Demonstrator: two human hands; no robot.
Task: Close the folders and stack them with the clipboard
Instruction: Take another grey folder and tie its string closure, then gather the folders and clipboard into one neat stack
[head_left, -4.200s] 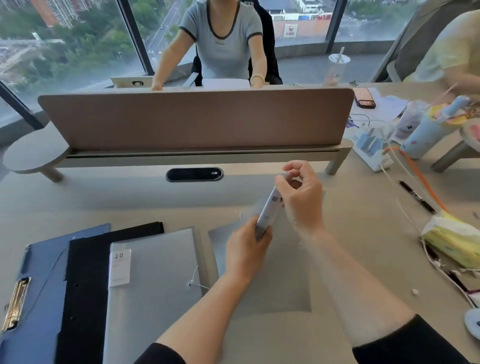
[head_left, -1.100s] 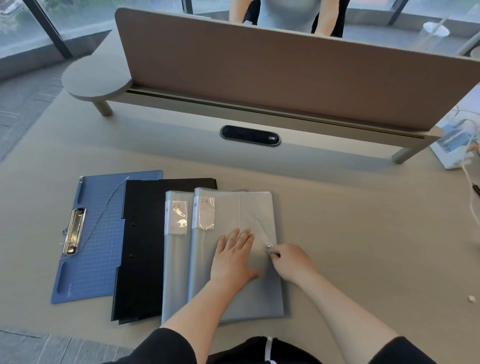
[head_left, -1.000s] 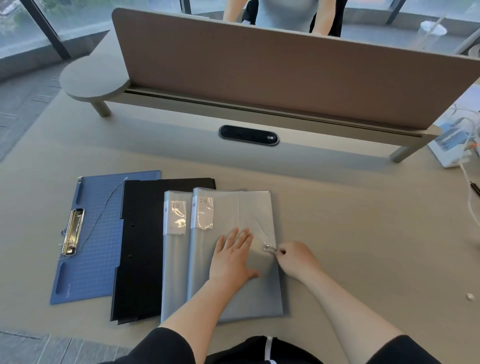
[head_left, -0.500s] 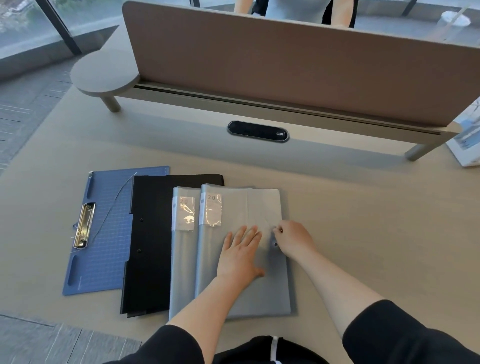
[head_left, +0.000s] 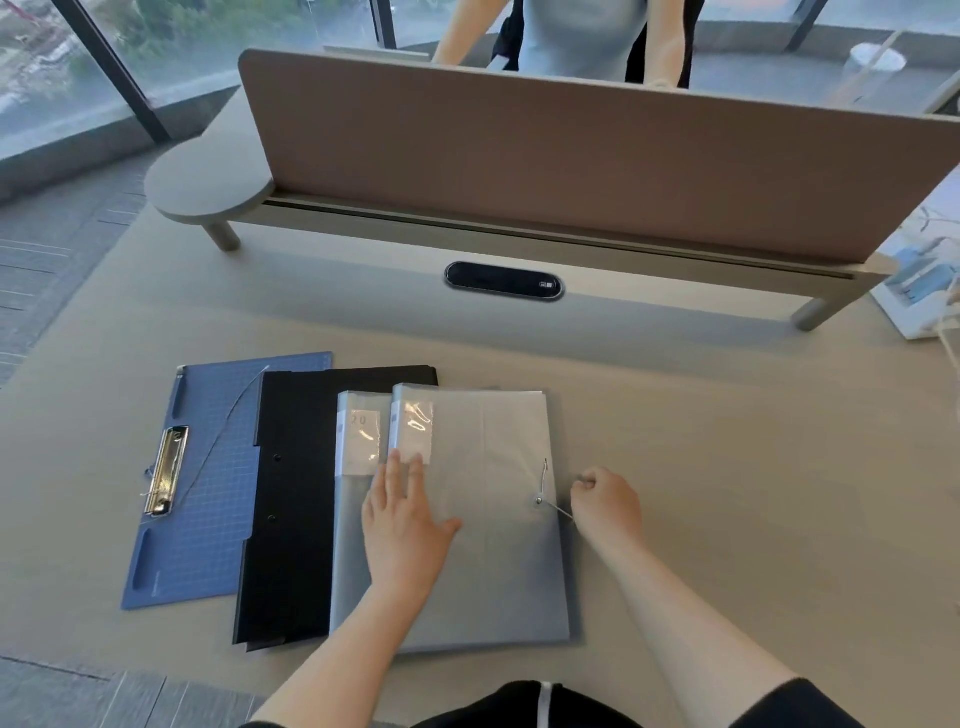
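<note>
Since half a second ago my left hand (head_left: 402, 525) has slid leftward across the top grey folder (head_left: 488, 551), and my right hand (head_left: 605, 501) has drawn back off its right edge, pulling the elastic string (head_left: 558, 510) out from the small button (head_left: 538, 501). Going left to right on the desk (head_left: 727, 467): the blue clipboard (head_left: 218, 493) lies flat with its metal clip (head_left: 167, 470) at its left side; the black folder (head_left: 296, 499) overlaps the clipboard's right edge; a second grey folder (head_left: 353, 519) overlaps the black one; the top grey folder overlaps that in turn, closed. My left hand is spread flat, palm down, pinning the top folder near its spine and holding nothing. My right hand is curled into a loose fist just beside the folder's right edge, pinching the string's end. These folders look light, thin, flexible and rather slick, so I judge they would slide on each other; the stiffer spine edge seems the better place to grip. The string looks thin and should be wound gently round the button.
</note>
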